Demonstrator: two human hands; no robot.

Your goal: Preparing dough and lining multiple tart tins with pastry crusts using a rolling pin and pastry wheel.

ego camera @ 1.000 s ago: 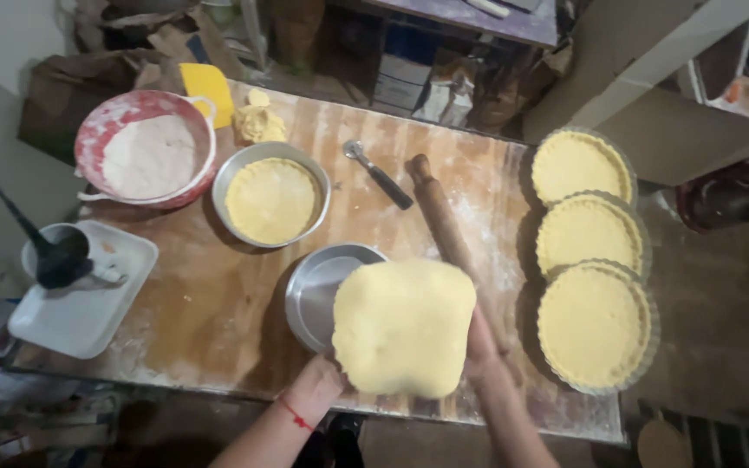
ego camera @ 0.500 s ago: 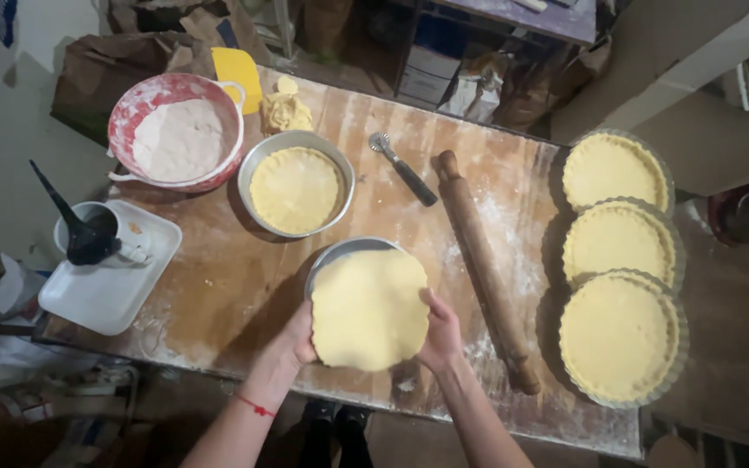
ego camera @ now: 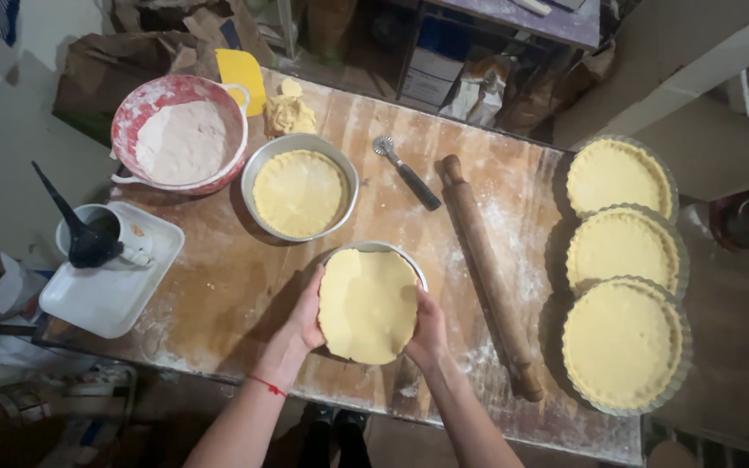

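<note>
A round sheet of pale yellow dough (ego camera: pixel 367 303) lies draped over a small metal pan (ego camera: pixel 374 250) near the front edge of the floured wooden table (ego camera: pixel 218 286). My left hand (ego camera: pixel 308 314) grips the dough's left edge. On the opposite side, my right hand (ego camera: pixel 429 328) holds the dough's right edge. Only the far rim of the pan shows; the dough covers the rest.
A wooden rolling pin (ego camera: pixel 489 271) lies right of the pan, a pastry wheel (ego camera: pixel 405 171) behind it. Three dough-lined tart tins (ego camera: pixel 621 347) line the right edge. Behind stand a lined metal pan (ego camera: pixel 300 188), a flour bowl (ego camera: pixel 180 134), dough scraps (ego camera: pixel 289 111) and a white tray (ego camera: pixel 110 282).
Both hands have lowered the dough sheet from in front of the camera down onto the metal pan. The view has shifted slightly left.
</note>
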